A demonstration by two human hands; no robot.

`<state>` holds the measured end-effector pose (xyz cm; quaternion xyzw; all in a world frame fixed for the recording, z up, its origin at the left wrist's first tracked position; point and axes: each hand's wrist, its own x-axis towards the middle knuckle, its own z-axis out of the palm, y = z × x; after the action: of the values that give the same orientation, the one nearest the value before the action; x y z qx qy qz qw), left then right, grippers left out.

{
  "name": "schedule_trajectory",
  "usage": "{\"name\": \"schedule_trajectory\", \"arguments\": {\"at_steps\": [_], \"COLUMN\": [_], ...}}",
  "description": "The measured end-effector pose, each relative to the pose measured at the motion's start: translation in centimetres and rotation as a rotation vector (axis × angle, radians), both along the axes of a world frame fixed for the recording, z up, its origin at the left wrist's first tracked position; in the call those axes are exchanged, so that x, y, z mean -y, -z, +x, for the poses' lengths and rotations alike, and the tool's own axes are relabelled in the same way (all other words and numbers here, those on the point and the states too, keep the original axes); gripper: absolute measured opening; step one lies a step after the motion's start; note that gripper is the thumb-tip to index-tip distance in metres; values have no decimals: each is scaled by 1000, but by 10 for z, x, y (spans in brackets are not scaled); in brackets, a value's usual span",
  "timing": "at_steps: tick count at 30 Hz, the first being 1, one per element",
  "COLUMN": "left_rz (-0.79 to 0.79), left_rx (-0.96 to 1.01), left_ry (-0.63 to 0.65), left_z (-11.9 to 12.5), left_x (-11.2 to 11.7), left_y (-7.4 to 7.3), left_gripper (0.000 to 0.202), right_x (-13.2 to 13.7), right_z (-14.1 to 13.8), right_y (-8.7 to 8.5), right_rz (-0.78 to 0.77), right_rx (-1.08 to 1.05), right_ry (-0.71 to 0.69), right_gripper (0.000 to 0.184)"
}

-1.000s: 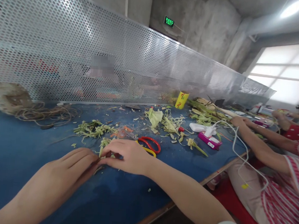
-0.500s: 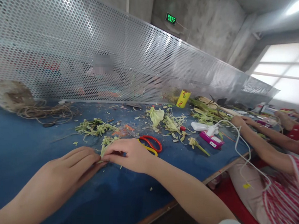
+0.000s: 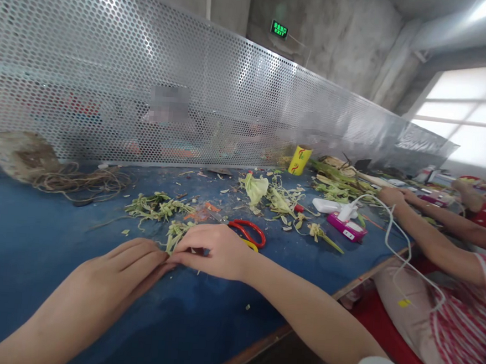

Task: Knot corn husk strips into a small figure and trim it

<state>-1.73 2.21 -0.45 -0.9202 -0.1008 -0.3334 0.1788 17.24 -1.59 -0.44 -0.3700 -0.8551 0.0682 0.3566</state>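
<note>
My left hand point(image 3: 103, 280) rests low over the blue table, its fingertips closed together at the base of a pale green plant sprig point(image 3: 175, 231). From the right, my right hand point(image 3: 217, 252) meets it there, thumb and forefinger pinched on the same sprig. The fingertips of both hands touch or nearly touch, and the sprig's lower end is hidden between them. Its knobbly, strip-like top points away from me. Scissors with one red and one yellow handle point(image 3: 260, 231) lie just behind my right hand, partly covered by it. A loose pile of similar green pieces point(image 3: 156, 206) lies beyond my left hand.
A perforated metal screen point(image 3: 216, 91) runs along the table's back. Tangled twine point(image 3: 80, 182) lies at left. Leafy scraps point(image 3: 254, 189), a yellow tube point(image 3: 300, 160) and a purple power strip point(image 3: 346, 227) with a white cable are at right, near a co-worker's arms point(image 3: 423, 228).
The view has shifted very slightly. Both hands keep their pinch on the sprig, with only a small movement of the fingers.
</note>
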Motion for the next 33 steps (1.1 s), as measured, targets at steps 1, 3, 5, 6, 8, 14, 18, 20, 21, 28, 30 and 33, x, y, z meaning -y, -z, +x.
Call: {"name": "schedule_trajectory", "arguments": {"at_steps": [1,3,5,6,8,14,18,20,21,28,30,33], "left_rz": [-21,-72,-140,-176,-248,-458,-661,-733,-747,-548,-521,-468], "left_rx": [9,9,-5,-12,-11,-27,-16,-7,-6,-46,-54,-52], "left_ry": [10,9,-16,-26,-44,-57,-108,-134,-146,-128,-130,-119], "left_z": [1,3,3,2,1,-1,2,3,3,2,1,1], "left_x": [1,3,5,6,7,10,12,13,13,10,9,9], "left_y": [-2,-5,-5,-4,-2,1,-2,-2,-2,4,4,3], "left_gripper": [34,33,29,27,24,18,18,21,22,21,21,21], "right_x": [0,1,1,2,3,4,3,3,3,5,6,7], "right_z": [0,0,0,-1,-1,-4,-5,-4,-4,-3,-4,-5], "right_y": [0,0,0,0,-1,0,1,2,3,4,3,2], "right_rz": [8,14,12,4,-33,-180,-263,-255,-226,-61,-103,-163], "right_rx": [-2,-12,-38,-56,-97,-192,-236,-230,-217,-85,-82,-109], "right_ry": [16,23,14,16,30,35,35,28,28,70,96,105], "right_gripper": [17,17,19,19,18,14,13,17,17,13,13,10]}}
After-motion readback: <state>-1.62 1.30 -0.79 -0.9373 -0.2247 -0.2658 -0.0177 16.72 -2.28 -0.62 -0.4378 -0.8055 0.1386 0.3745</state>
